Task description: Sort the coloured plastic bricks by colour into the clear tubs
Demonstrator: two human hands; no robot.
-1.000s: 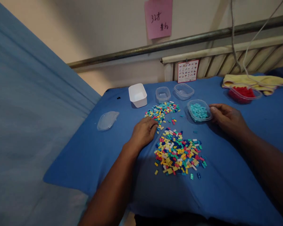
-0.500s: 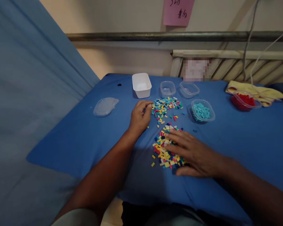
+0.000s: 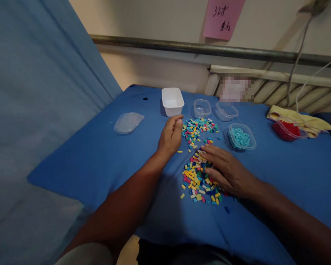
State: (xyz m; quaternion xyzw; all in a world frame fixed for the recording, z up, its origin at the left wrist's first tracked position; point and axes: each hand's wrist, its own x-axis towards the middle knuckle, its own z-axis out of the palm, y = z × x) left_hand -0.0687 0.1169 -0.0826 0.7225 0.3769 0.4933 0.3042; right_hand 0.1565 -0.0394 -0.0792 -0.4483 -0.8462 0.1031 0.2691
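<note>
Two heaps of small multicoloured toy building bricks lie on the blue cloth. My left hand (image 3: pixel 171 136) stands on its edge at the left side of the far heap of bricks (image 3: pixel 197 127), its fingers stretched forward and holding nothing. Over the right part of the near heap of bricks (image 3: pixel 194 180) my right hand (image 3: pixel 226 169) lies palm down, fingers spread and touching bricks; those under the palm are hidden. To the right of the far heap stands a clear tub of turquoise bricks (image 3: pixel 240 137).
A white tub (image 3: pixel 173 112) and two clear tubs (image 3: pixel 202 113) (image 3: pixel 226 116) stand behind the heaps. A clear lid (image 3: pixel 128 123) lies at left. At far right, a tub of red bricks (image 3: pixel 288 132) sits by a yellow cloth (image 3: pixel 314 121). A blue curtain (image 3: pixel 44 92) hangs at left.
My right hand has shifted over the near heap, and its bricks lie more spread at the front. My left hand's fingers have straightened beside the far heap. The view has tilted slightly.
</note>
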